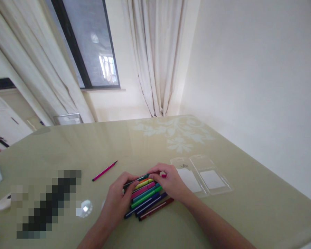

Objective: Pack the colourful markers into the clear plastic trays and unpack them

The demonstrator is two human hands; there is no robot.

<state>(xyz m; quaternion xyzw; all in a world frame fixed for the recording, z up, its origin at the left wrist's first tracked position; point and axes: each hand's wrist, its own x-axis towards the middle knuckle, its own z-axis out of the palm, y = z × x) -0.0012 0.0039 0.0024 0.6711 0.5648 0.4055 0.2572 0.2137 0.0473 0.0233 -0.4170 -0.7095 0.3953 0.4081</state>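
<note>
Several felt-tip pens lie side by side on the table, below and between my hands. My left hand [119,193] pinches the left end of a dark green felt-tip pen [140,178] at the top of the row. My right hand [171,180] has thumb and fingers closed on the same pen's right end. Under it come a yellow pen [143,183], a pink pen [143,190], a bright green pen [145,198], dark blue pens and a dark red pen [156,209]. A bit of magenta [164,176] shows by my right fingers; its shape is partly hidden.
A magenta pen [105,171] with a dark tip lies apart to the left. Right of my hands is an open clear plastic case [207,191] with white inserts. A shiny round object [86,208] and a pixelated dark shape [48,204] are at left. A wall [261,86] borders the table's right side.
</note>
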